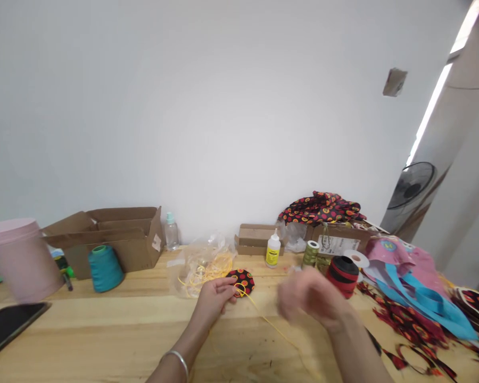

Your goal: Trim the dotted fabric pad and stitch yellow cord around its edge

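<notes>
“Yellow cord (269, 323) is trailing across the bench (135, 330); where is the open room lying?”

“Bare wood is stretching between the phone (11, 324) and the left hand (215, 298). At the back, the bench is ending against the pale wall (223, 106); patterned scraps (411, 319) are crowding the side beyond the right hand (311, 298).”

“What are the fingers doing?”

“The left ones are pinching together on the near edge of a round fabric piece (245, 279). The right hand is appearing blurred above the wood, curling loosely; I'm not managing to tell how far its fingers are parting, or whether they're gripping the cord.”

“How is that piece looking?”

“It's showing black cloth with red and orange round motifs, and a loop of cord is crossing its lower part. It's sitting between the two hands, in front of the white nozzle bottle (273, 250).”

“Is any writing showing?”

“That bottle is wearing a yellow label (272, 256), and the carton (315, 234) is carrying a white sticker (339, 245); the print on both is proving too small for reading.”
</notes>
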A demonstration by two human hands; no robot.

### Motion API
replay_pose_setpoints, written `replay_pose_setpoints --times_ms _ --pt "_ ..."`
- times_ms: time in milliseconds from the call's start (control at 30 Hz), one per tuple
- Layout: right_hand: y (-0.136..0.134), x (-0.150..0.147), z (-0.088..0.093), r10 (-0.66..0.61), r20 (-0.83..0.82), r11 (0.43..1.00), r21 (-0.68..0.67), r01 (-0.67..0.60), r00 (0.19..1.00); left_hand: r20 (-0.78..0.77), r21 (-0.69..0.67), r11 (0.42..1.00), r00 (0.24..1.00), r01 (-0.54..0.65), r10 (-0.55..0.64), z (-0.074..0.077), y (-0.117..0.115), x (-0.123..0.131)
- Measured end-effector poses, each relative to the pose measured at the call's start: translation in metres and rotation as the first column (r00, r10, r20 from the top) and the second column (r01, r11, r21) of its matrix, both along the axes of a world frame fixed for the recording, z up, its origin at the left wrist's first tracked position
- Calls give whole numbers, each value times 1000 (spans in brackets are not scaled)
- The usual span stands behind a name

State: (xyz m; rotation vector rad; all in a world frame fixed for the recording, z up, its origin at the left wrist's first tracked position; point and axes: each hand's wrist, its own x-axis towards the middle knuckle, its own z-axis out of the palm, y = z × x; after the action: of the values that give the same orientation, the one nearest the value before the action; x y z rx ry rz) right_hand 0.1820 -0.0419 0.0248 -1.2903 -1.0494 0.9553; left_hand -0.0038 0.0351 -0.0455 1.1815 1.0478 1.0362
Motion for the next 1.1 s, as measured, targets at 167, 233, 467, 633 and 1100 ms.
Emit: replay_pose_setpoints --times_ms 167,233,467,633,1100 --pt "30 -48 -33 103 735 994 -93 -52 670 18 12 1000 1000 4 -4 3 -2 -1" --pt "31 -58 -44 21 862 999 -36 19 506 27 21 1000 1000 5 -6 2 -2 -1" --pt "37 -55 -69 54 736 998 -28 -50 675 -4 64 998 1000 12 -12 -5 -2 2" --pt "42 -56 -78 131 431 991 -40 -126 893 -40 128 992 999 23 -18 -10 -1 3" --pt "43 -55 -74 95 331 995 6 -102 939 -110 209 975 993 73 -51 -7 -2 3"
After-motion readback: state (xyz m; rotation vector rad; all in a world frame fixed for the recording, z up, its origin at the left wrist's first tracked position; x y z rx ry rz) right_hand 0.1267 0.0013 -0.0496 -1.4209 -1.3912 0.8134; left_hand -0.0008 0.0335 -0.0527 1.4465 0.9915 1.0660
